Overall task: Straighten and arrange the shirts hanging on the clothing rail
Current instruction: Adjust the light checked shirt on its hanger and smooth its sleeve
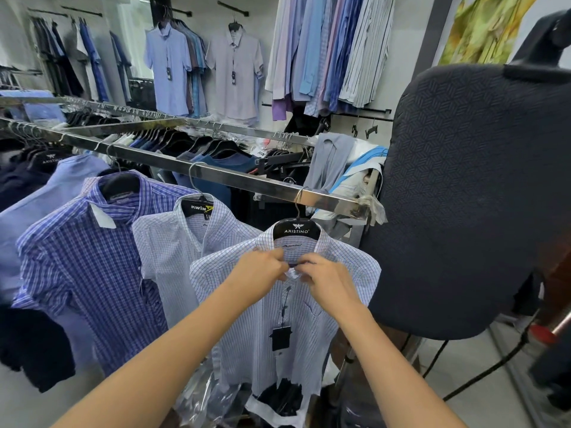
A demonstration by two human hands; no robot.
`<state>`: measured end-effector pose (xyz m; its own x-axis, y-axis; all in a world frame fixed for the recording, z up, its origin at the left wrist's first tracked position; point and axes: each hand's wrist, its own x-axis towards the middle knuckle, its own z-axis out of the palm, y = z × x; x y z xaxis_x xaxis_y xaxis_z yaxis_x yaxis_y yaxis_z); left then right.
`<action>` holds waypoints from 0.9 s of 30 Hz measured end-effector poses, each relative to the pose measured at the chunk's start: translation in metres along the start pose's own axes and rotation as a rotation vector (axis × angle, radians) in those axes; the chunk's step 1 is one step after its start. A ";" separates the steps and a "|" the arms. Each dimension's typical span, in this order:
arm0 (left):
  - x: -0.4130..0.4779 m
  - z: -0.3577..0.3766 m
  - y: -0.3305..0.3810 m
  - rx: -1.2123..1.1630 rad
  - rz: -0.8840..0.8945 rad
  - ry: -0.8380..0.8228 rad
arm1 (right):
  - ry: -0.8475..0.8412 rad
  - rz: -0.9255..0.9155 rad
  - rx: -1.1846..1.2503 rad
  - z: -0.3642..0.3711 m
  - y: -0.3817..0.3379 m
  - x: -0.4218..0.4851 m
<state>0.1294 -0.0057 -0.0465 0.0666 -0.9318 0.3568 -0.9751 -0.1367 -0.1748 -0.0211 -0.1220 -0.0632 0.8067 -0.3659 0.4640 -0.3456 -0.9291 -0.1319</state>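
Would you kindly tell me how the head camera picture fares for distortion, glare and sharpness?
Head view: wide-angle distortion bows the clothing rail and stretches both forearms; bright reflections streak the rail's polished right end; lighting is even with soft shadows; the left hand and right hand, pinching the checked shirt at its collar, look sharp.

Glossy metal rail [216, 173]; thin checked cloth shirt [278, 304]; matt black plastic hanger [296, 231]; crinkly clear plastic bag [200, 396].

Three shirts [287, 307] hang along the rail [191, 166], a chair back [472, 193] to their right.
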 end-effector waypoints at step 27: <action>-0.024 -0.002 -0.013 -0.222 -0.184 0.417 | 0.379 0.104 0.226 -0.026 0.019 0.001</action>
<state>0.1403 0.0186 -0.0509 0.1960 -0.6795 0.7070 -0.9795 -0.1696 0.1086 -0.0395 -0.1389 -0.0428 0.5260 -0.4513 0.7209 -0.2681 -0.8924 -0.3631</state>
